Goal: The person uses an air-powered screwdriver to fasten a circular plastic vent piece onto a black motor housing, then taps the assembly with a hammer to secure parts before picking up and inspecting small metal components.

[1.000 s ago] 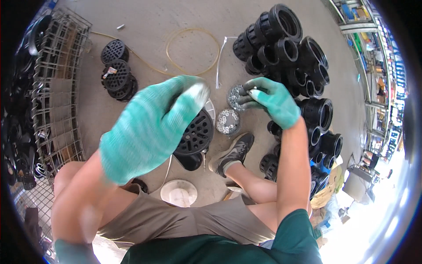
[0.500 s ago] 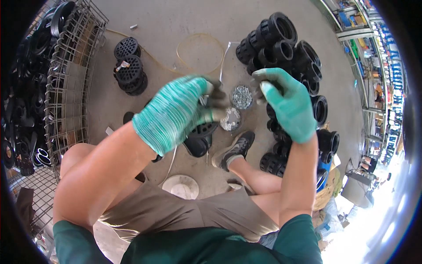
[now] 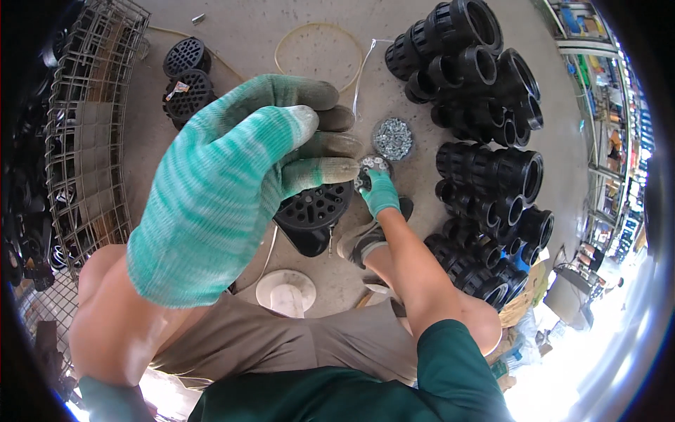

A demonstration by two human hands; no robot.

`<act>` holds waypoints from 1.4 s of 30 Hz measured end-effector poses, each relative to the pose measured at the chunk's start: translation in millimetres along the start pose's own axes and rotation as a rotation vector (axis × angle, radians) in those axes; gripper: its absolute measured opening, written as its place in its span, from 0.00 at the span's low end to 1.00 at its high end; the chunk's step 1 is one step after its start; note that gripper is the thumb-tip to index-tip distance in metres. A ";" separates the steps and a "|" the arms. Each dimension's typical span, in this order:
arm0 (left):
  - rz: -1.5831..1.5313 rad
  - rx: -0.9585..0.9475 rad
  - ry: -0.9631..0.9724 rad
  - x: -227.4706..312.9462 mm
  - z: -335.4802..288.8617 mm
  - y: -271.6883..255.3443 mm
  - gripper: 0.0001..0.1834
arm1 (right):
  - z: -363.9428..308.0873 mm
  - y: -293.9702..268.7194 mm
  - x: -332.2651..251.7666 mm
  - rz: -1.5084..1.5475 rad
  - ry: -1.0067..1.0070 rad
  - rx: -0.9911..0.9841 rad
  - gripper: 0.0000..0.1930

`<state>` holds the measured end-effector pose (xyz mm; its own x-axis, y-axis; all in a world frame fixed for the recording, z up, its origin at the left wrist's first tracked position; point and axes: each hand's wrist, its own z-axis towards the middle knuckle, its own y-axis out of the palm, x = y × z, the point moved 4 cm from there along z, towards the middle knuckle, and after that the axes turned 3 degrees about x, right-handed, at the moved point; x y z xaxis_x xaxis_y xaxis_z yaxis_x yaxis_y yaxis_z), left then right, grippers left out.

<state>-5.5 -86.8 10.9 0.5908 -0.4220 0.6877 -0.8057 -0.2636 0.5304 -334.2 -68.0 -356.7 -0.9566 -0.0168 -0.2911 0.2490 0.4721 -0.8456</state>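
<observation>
My left hand (image 3: 225, 169), in a green-and-white knitted glove with grey-coated fingers, is raised high and close. Its fingers are curled with the thumb over them; whatever the palm may hold is hidden. Lower down, my right hand (image 3: 380, 191), gloved alike, reaches to a round dish of small ring-shaped metal parts (image 3: 375, 164), its thumb and fingers apart over the contents. Just beyond lies a round container of small silvery fasteners (image 3: 393, 138). Partly behind my left hand, a black round part with a perforated top (image 3: 314, 209) stands between my legs.
Black ribbed pipe fittings (image 3: 485, 172) are stacked along the right. More black perforated round parts (image 3: 188, 93) stand at the far left, beside a wire cage (image 3: 98, 119). A pale hose (image 3: 278, 53) loops on the floor. A round white base (image 3: 286, 290) sits near my knees.
My right hand has gone from raised beside the left down to the dish of ring-shaped parts. My left hand has come nearer and to the left, its fingers still curled.
</observation>
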 end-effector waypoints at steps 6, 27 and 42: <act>0.041 0.073 0.004 5.9 3.1 -1.7 0.22 | 17.7 -2.8 -16.7 -0.102 -0.112 -0.060 0.28; 0.063 0.002 0.060 5.4 0.3 1.1 0.19 | 3.6 -46.1 9.1 0.927 0.342 -0.298 0.07; 0.201 -0.366 -0.343 -53.7 -24.0 23.0 0.24 | -145.3 -320.6 -192.8 0.867 -0.108 -0.213 0.06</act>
<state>-54.8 -49.4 -1.9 0.3296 -0.7084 0.6242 -0.7976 0.1448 0.5855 -251.7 -88.0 35.5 -0.4236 0.3437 -0.8381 0.8333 0.5106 -0.2118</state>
